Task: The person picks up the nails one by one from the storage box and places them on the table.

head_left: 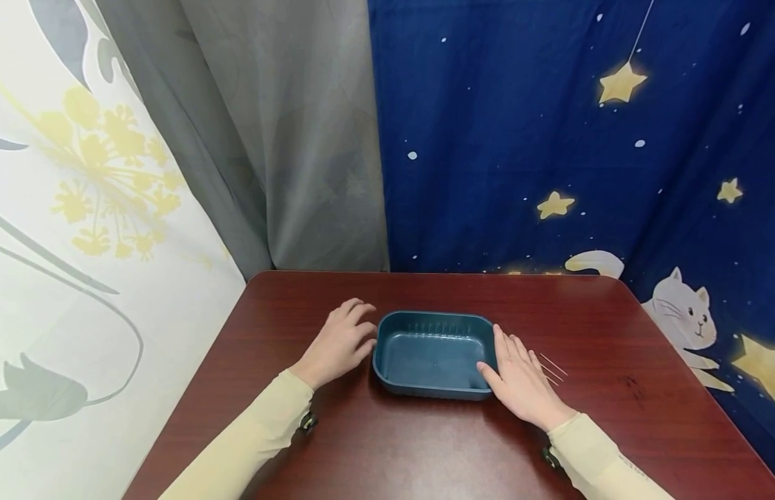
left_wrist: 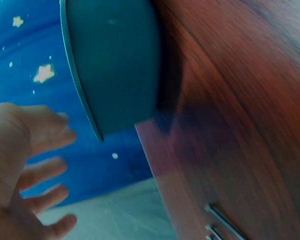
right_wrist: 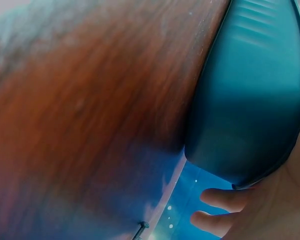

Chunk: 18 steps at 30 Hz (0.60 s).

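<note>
A dark teal rectangular basin (head_left: 435,355) sits on the brown table, hollow side up. By its left end, my left hand (head_left: 341,342) has loosely bent, spread fingers. That hand's fingers (left_wrist: 47,172) stand apart from the basin wall (left_wrist: 112,65) in the left wrist view, holding nothing. My right hand (head_left: 523,380) rests on the basin's right rim, thumb over the inside and straight fingers pointing forward past the corner. In the right wrist view its palm lies against the rim, with two fingers (right_wrist: 222,199) reaching beyond the basin's end.
Thin rods (head_left: 553,364) lie on the table (head_left: 612,312) right of the right hand. Dark rods with small heads (left_wrist: 222,220) also show low in the left wrist view. Behind the table hang a grey curtain (head_left: 319,139) and a blue star-patterned curtain (head_left: 487,139).
</note>
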Each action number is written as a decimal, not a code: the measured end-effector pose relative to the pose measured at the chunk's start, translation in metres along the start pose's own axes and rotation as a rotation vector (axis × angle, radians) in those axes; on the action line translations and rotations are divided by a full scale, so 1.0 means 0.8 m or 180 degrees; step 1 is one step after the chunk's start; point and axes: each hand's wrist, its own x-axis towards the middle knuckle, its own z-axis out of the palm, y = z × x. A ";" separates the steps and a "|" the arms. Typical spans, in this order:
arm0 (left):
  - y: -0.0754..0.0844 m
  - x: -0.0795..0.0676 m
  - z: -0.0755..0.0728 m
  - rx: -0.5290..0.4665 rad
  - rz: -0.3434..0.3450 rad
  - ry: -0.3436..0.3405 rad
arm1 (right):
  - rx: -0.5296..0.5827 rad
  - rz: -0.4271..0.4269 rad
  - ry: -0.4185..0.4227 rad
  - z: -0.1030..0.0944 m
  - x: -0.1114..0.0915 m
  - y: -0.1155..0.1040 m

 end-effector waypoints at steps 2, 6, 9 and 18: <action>0.006 0.006 0.004 -0.0027 0.0231 -0.0070 | -0.0020 0.0007 0.0003 0.000 0.000 0.000; 0.017 0.015 0.013 -0.0047 0.0544 -0.0345 | -0.0034 0.0016 0.0009 0.001 0.000 0.000; 0.023 0.023 0.018 -0.0020 0.0589 -0.0541 | -0.0030 0.0026 0.0029 0.001 -0.001 0.000; 0.034 0.045 0.025 0.0157 0.0559 -0.1205 | -0.0005 0.0031 0.0016 -0.001 0.001 -0.002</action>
